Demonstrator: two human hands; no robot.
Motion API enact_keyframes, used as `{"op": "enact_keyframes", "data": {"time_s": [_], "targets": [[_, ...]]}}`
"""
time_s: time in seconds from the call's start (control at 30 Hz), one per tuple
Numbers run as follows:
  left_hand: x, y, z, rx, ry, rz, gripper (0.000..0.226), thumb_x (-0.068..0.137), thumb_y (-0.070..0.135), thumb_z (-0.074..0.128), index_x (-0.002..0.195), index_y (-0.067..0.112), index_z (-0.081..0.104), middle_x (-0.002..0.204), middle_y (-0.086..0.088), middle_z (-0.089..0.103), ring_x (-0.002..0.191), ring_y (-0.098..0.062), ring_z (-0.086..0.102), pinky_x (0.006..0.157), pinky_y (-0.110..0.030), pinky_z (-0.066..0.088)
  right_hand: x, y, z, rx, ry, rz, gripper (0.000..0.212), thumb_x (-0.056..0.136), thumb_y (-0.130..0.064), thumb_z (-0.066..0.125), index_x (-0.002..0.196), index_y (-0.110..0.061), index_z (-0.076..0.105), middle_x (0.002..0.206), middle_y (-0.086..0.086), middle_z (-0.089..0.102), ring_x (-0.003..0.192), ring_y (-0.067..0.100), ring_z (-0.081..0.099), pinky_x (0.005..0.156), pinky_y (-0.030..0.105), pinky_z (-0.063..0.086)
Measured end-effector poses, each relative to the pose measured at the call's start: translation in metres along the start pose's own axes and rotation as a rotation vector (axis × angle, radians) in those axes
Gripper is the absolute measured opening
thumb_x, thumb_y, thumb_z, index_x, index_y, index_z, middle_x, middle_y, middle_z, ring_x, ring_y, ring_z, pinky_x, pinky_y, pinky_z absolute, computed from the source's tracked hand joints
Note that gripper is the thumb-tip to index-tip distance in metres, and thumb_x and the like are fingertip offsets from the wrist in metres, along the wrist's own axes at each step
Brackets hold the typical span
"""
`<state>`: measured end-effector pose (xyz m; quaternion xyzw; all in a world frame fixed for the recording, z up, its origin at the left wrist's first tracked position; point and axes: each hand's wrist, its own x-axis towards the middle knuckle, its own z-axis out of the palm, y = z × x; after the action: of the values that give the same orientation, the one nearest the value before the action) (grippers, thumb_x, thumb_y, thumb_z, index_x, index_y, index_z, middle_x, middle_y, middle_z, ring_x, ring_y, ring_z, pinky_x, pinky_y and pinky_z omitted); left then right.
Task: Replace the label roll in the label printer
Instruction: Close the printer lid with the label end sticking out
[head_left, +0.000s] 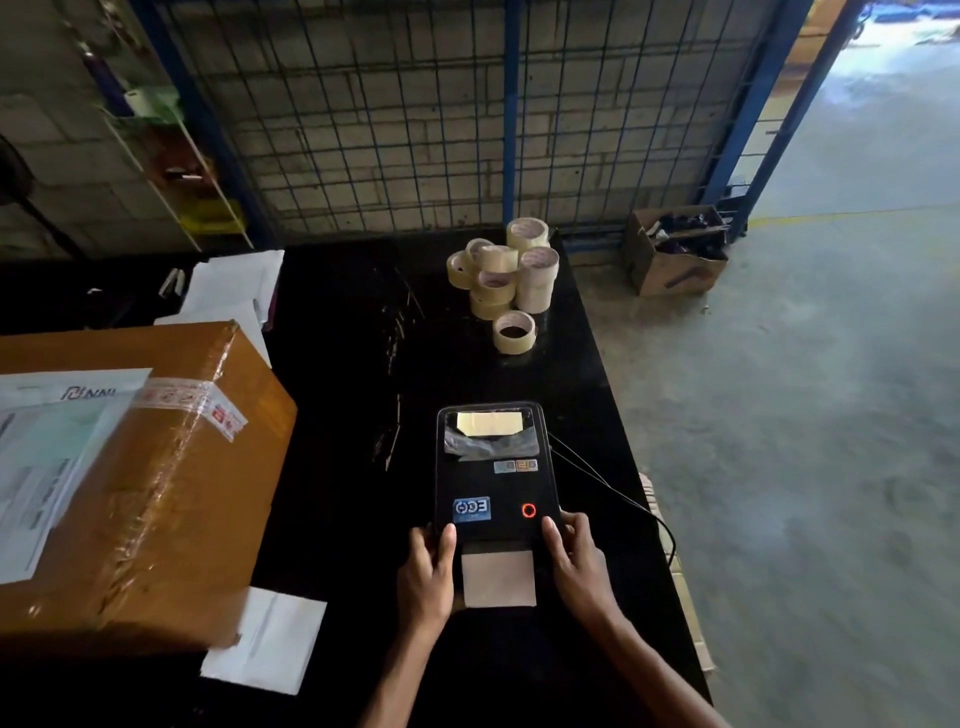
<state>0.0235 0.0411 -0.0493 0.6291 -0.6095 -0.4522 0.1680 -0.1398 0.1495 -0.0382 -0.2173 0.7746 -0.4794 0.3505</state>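
A glossy black label printer (496, 470) with rounded corners lies flat on the dark worktop (337, 364), lower centre of the frame. Its clear window shows a pale label roll (488, 422) inside, and a red ring light (528, 510) glows near a blue sticker (471, 509). A matte, squarish label strip (498, 578) sticks out of the near slot. The left hand (427, 571) grips the printer's near left corner, thumb on top; the right hand (576, 561) grips the near right corner, fingers curled round the edge. A thin black cable (618, 496) trails off the right side. Cream tape rolls (506, 275) are heaped at upper centre. A brown cardboard box (130, 493), wrapped in shiny tape, is cut off at the left; its printed sheet is too blurred to read, perhaps a shipping document.
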Motion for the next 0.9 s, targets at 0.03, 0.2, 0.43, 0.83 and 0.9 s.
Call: {"op": "enact_keyframes", "data": {"time_s": [0.03,0.2,0.43,0.83,0.9], "targets": [[-0.001,-0.002,0.002,-0.024,0.012,-0.007,0.07,0.09,0.059,0.046,0.139,0.009,0.046,0.132,-0.017,0.061,0.117,-0.035,0.061,0.086,-0.027,0.039,-0.001,0.001,0.0,-0.002,-0.001,-0.001,0.032,0.099,-0.039,0.054,0.123,-0.018,0.053,0.123,0.001,0.07,0.108,0.013,0.069,0.095,0.043,0.056],[-0.003,-0.006,0.009,-0.14,0.035,-0.045,0.069,0.086,0.062,0.048,0.138,0.015,0.047,0.131,-0.013,0.061,0.117,-0.033,0.059,0.085,-0.028,0.038,-0.004,0.001,0.001,-0.016,-0.004,-0.015,0.052,0.094,-0.053,0.049,0.136,-0.022,0.047,0.134,0.001,0.065,0.114,0.014,0.067,0.097,0.044,0.057],[-0.005,-0.002,0.002,-0.168,0.028,0.092,0.059,0.092,0.047,0.051,0.141,0.013,0.046,0.133,-0.009,0.061,0.12,-0.019,0.057,0.088,-0.01,0.039,-0.004,0.0,0.006,-0.042,0.004,-0.035,0.058,0.099,-0.045,0.047,0.152,-0.024,0.038,0.14,0.006,0.062,0.124,0.017,0.062,0.104,0.038,0.053],[0.004,-0.009,0.0,-0.234,-0.03,0.159,0.072,0.087,0.057,0.049,0.144,0.012,0.044,0.147,-0.007,0.049,0.132,-0.011,0.041,0.105,-0.023,0.031,-0.003,-0.001,0.003,0.027,-0.026,-0.023,0.058,0.101,-0.041,0.049,0.154,-0.023,0.036,0.148,0.008,0.054,0.134,0.02,0.054,0.109,0.043,0.049],[0.005,-0.01,0.0,-0.239,-0.037,0.164,0.073,0.087,0.057,0.049,0.144,0.012,0.044,0.148,-0.008,0.049,0.133,-0.011,0.041,0.105,-0.023,0.031,-0.002,0.0,0.002,0.034,-0.029,-0.024,0.058,0.1,-0.042,0.049,0.154,-0.024,0.036,0.148,0.007,0.055,0.133,0.019,0.055,0.108,0.042,0.05]]}}
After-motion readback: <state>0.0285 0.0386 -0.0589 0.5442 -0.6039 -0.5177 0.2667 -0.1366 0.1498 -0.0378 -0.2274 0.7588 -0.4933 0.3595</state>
